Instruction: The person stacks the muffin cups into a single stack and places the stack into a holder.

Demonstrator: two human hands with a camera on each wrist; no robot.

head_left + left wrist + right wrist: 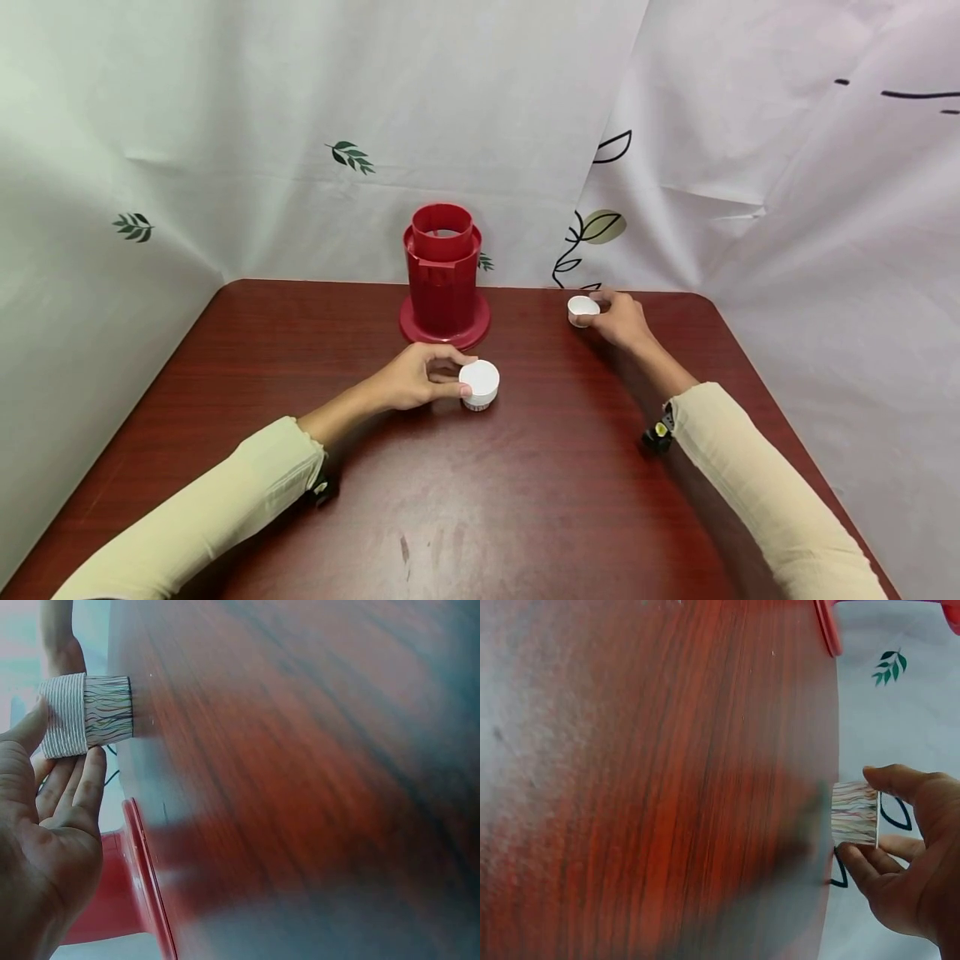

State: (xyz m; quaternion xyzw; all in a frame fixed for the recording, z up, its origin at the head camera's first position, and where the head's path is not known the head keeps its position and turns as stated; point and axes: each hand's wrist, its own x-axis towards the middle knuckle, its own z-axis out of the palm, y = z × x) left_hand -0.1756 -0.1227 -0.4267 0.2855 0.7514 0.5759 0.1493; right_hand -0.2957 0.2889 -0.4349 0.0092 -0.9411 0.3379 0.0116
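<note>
Near the middle of the table, my left hand (416, 377) pinches a small jar (480, 382) between thumb and fingers. A ridged white lid (64, 716) covers its top, and thin wavy coloured lines run over the body (109, 710). At the far right of the table, my right hand (621, 319) grips a small white cup (582, 307) from its right side. That cup looks open at the top, and the right wrist view shows the same wavy lines on its wall (854, 814). Both the jar and the cup are upright.
A red cylindrical container (442, 287) with an open top and a wide round base stands at the back, just behind my left hand. The dark reddish wooden table (525, 500) ends at a white curtain (465, 100) printed with leaves.
</note>
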